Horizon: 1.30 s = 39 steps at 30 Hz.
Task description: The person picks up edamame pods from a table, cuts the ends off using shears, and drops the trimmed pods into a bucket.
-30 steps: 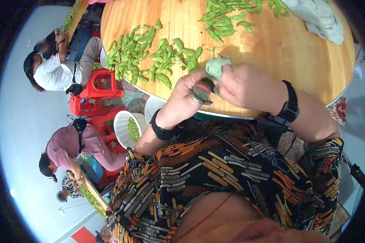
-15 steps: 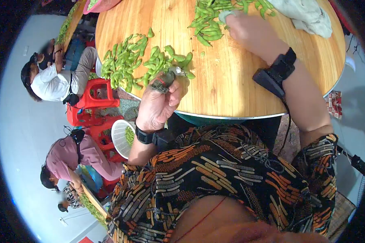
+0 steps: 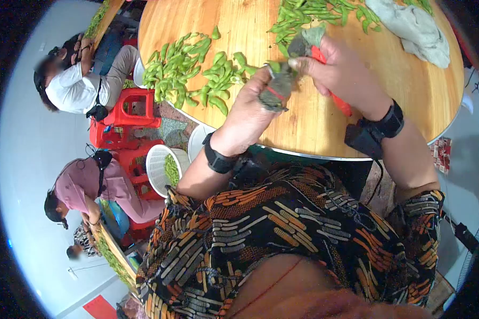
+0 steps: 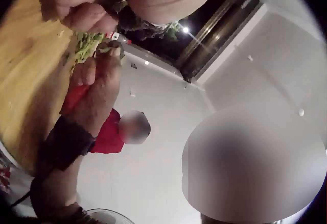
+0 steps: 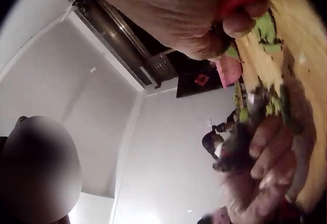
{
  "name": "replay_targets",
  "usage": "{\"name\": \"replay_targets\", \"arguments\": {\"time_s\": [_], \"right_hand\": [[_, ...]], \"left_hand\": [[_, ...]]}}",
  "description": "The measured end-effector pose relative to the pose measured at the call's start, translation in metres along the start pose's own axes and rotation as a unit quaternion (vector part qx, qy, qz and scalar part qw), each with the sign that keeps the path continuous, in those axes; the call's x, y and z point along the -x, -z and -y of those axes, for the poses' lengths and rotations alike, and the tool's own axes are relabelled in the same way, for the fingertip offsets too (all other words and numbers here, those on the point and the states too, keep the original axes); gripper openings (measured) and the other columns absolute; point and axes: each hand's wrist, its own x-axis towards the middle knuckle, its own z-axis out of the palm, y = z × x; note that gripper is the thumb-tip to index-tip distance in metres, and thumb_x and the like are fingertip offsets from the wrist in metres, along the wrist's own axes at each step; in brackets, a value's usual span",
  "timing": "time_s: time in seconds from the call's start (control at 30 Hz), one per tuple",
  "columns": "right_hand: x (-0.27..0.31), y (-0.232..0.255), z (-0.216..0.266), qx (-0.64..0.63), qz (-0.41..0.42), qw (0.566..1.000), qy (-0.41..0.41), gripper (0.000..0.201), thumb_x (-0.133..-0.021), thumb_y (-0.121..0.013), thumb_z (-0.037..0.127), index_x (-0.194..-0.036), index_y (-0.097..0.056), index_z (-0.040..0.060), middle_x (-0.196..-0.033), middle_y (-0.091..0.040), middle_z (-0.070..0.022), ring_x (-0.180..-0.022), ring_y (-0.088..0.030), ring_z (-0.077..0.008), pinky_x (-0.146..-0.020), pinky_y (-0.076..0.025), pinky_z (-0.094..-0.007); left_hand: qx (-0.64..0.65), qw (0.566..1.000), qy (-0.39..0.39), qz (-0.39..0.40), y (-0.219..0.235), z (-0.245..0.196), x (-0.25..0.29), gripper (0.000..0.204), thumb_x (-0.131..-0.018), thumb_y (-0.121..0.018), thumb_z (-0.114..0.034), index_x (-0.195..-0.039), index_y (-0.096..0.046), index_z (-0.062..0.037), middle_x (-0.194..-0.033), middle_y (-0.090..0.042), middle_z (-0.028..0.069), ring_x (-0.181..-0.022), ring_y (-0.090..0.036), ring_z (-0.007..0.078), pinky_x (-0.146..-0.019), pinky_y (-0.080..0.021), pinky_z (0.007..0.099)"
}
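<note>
Over the round wooden table (image 3: 388,95), the left hand (image 3: 247,119) pinches a green pod (image 3: 274,67) between its fingertips. A dark wrap with a red band (image 3: 277,93) covers one of its digits. The right hand (image 3: 351,72) curls round a red-handled tool (image 3: 339,103), close beside the left fingertips; the tool's tip is hidden. Greenish wraps (image 3: 314,35) cover some right fingertips. In the left wrist view the right hand (image 4: 97,91) grips the red handle (image 4: 75,96). The right wrist view shows the left hand (image 5: 268,163) with green pieces at its fingertips.
Green pods (image 3: 178,66) lie in piles at the table's left, with another pile (image 3: 303,16) at the far side. A grey cloth (image 3: 410,32) rests at the far right. White basket (image 3: 157,165), red stools (image 3: 130,114) and seated people are to the left.
From the far pile, the right hand has come back toward the left hand, and its red handle now shows. The left hand has moved right and away from the body, holding a pod.
</note>
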Motion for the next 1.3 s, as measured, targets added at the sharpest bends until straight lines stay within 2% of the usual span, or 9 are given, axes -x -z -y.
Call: {"name": "replay_targets", "arguments": {"time_s": [0.07, 0.53, 0.73, 0.8, 0.93, 1.07, 1.13, 1.27, 1.3], "right_hand": [[0.001, -0.007, -0.003, -0.015, 0.013, 1.0, 0.001, 0.024, -0.084, -0.059, 0.025, -0.097, -0.054, 0.0051, -0.057, -0.048, 0.0022, -0.042, -0.042, -0.0056, -0.04, -0.034, -0.0227], [0.01, 0.002, 0.0, 0.034, 0.144, 0.989, -0.011, 0.015, -0.08, -0.033, 0.008, -0.085, -0.046, 0.0027, -0.055, -0.047, 0.0, -0.042, -0.045, -0.0064, -0.039, -0.036, -0.0208], [0.006, -0.002, -0.016, 0.123, 0.138, 0.979, 0.086, 0.013, -0.079, -0.035, 0.006, -0.085, -0.046, 0.0022, -0.058, -0.049, -0.004, -0.044, -0.047, -0.0122, -0.041, -0.038, -0.0262], [0.007, -0.008, -0.022, 0.213, 0.086, 0.963, 0.142, 0.013, -0.08, -0.039, 0.006, -0.09, -0.047, 0.0015, -0.059, -0.05, -0.0098, -0.052, -0.052, -0.0223, -0.049, -0.04, -0.0329], [0.01, -0.016, -0.026, 0.252, 0.029, 0.933, 0.254, 0.016, -0.08, -0.045, 0.007, -0.094, -0.048, 0.0014, -0.061, -0.051, -0.0154, -0.062, -0.054, -0.0317, -0.055, -0.041, -0.0389], [0.014, -0.016, -0.019, 0.224, 0.056, 0.949, 0.216, 0.02, -0.081, -0.047, 0.008, -0.1, -0.049, 0.0031, -0.067, -0.055, -0.0176, -0.063, -0.055, -0.034, -0.056, -0.042, -0.0403], [0.014, -0.016, -0.024, 0.271, 0.036, 0.925, 0.263, 0.02, -0.082, -0.048, 0.008, -0.101, -0.05, 0.0037, -0.069, -0.055, -0.0182, -0.063, -0.055, -0.0342, -0.056, -0.042, -0.0402], [0.008, -0.018, -0.033, 0.227, 0.004, 0.928, 0.296, 0.018, -0.082, -0.049, 0.008, -0.1, -0.052, 0.0048, -0.062, -0.053, -0.0157, -0.054, -0.053, -0.031, -0.051, -0.04, -0.0376], [0.005, -0.019, -0.034, 0.121, -0.006, 0.958, 0.261, 0.017, -0.082, -0.049, 0.007, -0.098, -0.052, 0.0049, -0.059, -0.051, -0.0142, -0.051, -0.052, -0.0293, -0.049, -0.039, -0.0363]], "left_hand": [[-0.212, 0.975, 0.0, -0.066, -0.009, -0.011, 0.0, 0.017, -0.082, -0.052, -0.007, -0.099, -0.053, -0.0097, -0.072, -0.046, -0.0052, -0.062, -0.04, 0.0027, -0.051, -0.031, 0.0173], [-0.291, 0.953, -0.084, -0.028, 0.013, 0.0, 0.002, 0.02, -0.08, -0.061, -0.01, -0.098, -0.055, -0.0057, -0.085, -0.053, -0.0033, -0.077, -0.048, 0.0073, -0.069, -0.042, 0.022], [-0.503, 0.841, -0.194, -0.045, 0.018, 0.007, 0.001, 0.017, -0.077, -0.063, -0.011, -0.089, -0.053, -0.0038, -0.07, -0.051, 0.0004, -0.065, -0.046, 0.0095, -0.059, -0.042, 0.0261], [-0.629, 0.731, -0.256, -0.066, 0.007, -0.001, 0.006, 0.012, -0.075, -0.06, -0.006, -0.08, -0.05, -0.0023, -0.071, -0.05, 0.0165, -0.064, -0.05, 0.0355, -0.056, -0.044, 0.0331], [-0.639, 0.72, -0.261, -0.07, 0.003, -0.002, 0.006, 0.011, -0.078, -0.059, -0.008, -0.08, -0.05, -0.0027, -0.068, -0.05, 0.0105, -0.062, -0.052, 0.0283, -0.056, -0.044, 0.0319], [-0.082, 0.995, -0.051, -0.016, 0.016, 0.007, 0.009, 0.009, -0.085, -0.054, -0.011, -0.088, -0.05, -0.0037, -0.067, -0.044, 0.0, -0.058, -0.044, 0.0132, -0.05, -0.036, 0.0232], [0.336, 0.93, 0.147, 0.013, 0.015, 0.006, 0.007, 0.013, -0.09, -0.048, -0.014, -0.097, -0.049, -0.0031, -0.066, -0.04, -0.0029, -0.054, -0.032, 0.0068, -0.046, -0.027, 0.0185], [0.403, 0.887, 0.216, 0.057, 0.015, 0.005, 0.005, 0.029, -0.091, -0.047, -0.031, -0.08, -0.046, -0.0044, -0.062, -0.034, -0.0013, -0.053, -0.032, 0.0097, -0.048, -0.029, 0.0209], [0.26, 0.952, 0.16, 0.03, 0.014, 0.005, 0.007, 0.023, -0.089, -0.049, -0.027, -0.081, -0.047, -0.0051, -0.062, -0.037, -0.0017, -0.054, -0.034, 0.0087, -0.048, -0.03, 0.0209]]}}
